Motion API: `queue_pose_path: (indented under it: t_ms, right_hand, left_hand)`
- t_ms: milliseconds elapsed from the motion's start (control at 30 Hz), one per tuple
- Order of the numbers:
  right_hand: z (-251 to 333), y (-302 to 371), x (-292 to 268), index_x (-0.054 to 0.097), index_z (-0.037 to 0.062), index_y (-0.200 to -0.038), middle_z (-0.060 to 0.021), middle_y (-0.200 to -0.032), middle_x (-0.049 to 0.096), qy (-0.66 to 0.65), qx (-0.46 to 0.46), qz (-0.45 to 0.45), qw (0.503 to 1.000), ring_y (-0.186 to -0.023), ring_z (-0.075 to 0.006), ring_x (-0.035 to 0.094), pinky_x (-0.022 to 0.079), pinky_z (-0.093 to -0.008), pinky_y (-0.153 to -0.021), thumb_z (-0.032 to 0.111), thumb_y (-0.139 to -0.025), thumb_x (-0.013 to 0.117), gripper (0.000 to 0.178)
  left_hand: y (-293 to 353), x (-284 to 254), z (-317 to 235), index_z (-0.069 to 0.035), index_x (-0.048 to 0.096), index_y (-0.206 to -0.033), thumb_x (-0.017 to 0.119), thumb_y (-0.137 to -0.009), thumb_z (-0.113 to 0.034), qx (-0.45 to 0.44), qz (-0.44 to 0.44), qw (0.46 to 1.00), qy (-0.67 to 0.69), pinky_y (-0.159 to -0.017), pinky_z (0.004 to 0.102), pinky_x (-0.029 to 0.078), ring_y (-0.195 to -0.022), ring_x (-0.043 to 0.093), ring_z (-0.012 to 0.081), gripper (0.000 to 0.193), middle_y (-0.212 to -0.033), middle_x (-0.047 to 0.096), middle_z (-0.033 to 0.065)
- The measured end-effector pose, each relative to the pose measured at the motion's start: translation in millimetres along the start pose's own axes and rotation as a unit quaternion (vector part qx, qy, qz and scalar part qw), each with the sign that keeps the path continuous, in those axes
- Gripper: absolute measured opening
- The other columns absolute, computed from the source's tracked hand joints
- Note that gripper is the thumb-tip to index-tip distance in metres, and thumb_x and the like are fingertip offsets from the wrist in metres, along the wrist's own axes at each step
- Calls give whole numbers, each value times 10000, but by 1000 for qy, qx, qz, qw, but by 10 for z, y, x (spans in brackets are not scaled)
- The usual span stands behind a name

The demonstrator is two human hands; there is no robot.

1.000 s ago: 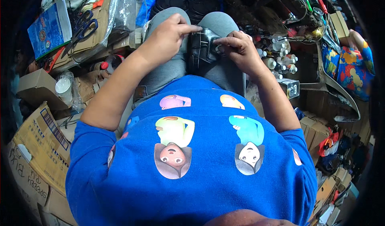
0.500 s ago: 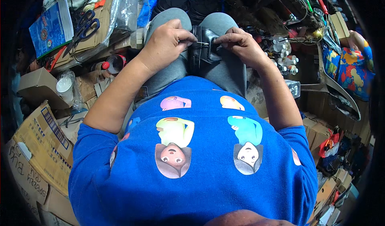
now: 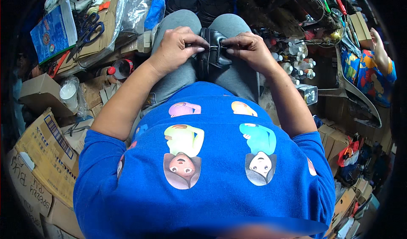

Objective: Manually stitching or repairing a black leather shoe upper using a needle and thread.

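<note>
Head view: nearest me is the wearer's blue shirt point(image 3: 220, 196), printed with cartoon figures. Past it both forearms reach forward and slant inward to the lap. The left hand point(image 3: 176, 46) has its back up and wrist bent inward, thumb and index pinching one end of a thin pale strand point(image 3: 214, 47). The right hand point(image 3: 251, 48) mirrors it, thumb and index drawn close together at the strand's other end; I cannot tell what lies between those two fingertips. The hands are near each other, with a narrow gap between them. Directly beneath the strand is the black leather piece point(image 3: 217, 60), lying in the lap between the thighs of the grey trousers point(image 3: 169, 84).

Now the containers. Low on my left stands a printed carton point(image 3: 48, 158); I can't make out its contents. Beyond it sits a plain box point(image 3: 42, 95), with a white cup point(image 3: 68, 91) beside it in a clear bag point(image 3: 80, 99). A red-capped bottle point(image 3: 123, 70) lies near the left forearm, its contents unclear to me. Past the right forearm I see a squarish clear container point(image 3: 308, 93), then a cluster of small bottles point(image 3: 299, 63), mostly white-capped. Farther right is another person's hand point(image 3: 380, 50).
</note>
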State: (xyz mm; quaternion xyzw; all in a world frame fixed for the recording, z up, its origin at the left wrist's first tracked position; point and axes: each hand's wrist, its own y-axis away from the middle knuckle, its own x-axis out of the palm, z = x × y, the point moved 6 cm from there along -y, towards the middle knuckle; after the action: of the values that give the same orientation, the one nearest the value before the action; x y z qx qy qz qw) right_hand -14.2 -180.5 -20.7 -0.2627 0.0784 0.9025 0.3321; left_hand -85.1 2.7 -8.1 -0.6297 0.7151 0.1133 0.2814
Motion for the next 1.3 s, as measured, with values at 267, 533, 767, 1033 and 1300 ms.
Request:
queue_pose_path:
  t_ms: [267,533,767,1033,1300]
  right_hand:
    - [-44,-18,89,725,53,-942,-51,-772,703,-113,109,-72,985,-702,-101,642,518,-249,-684,107,-744,768,210]
    - [-70,70,-113,671,39,-761,15,-760,610,-149,95,-34,984,-737,-67,548,448,-227,-685,134,-773,764,134]
    - [82,91,-359,625,23,-946,-33,-823,618,-100,69,-39,992,-775,-118,557,455,-261,-736,96,-813,662,156]
    - [523,-68,-130,634,135,-891,-67,-809,647,351,-54,84,931,-870,-257,620,391,-422,-847,212,-808,614,114]
    - [300,13,-153,602,131,-838,-69,-723,611,345,-116,76,928,-794,-262,610,404,-411,-836,119,-804,593,37]
  left_hand:
    - [-82,109,8,-5,664,-854,740,-700,-81,-30,-41,999,-17,-731,316,492,-764,666,241,188,-810,683,128]
    - [-45,0,-47,-31,649,-768,718,-737,-61,11,-21,999,32,-672,290,404,-781,542,155,82,-776,562,56]
    - [18,-116,-189,-62,628,-908,626,-798,-92,-20,34,991,-124,-784,330,392,-890,579,218,115,-882,613,81]
    - [-102,16,-438,-116,580,-923,588,-797,-93,82,103,934,-331,-830,406,356,-888,586,237,129,-807,609,44]
    - [72,-183,-311,-98,566,-914,571,-765,-33,106,132,946,-278,-792,375,380,-844,582,258,162,-801,581,73]
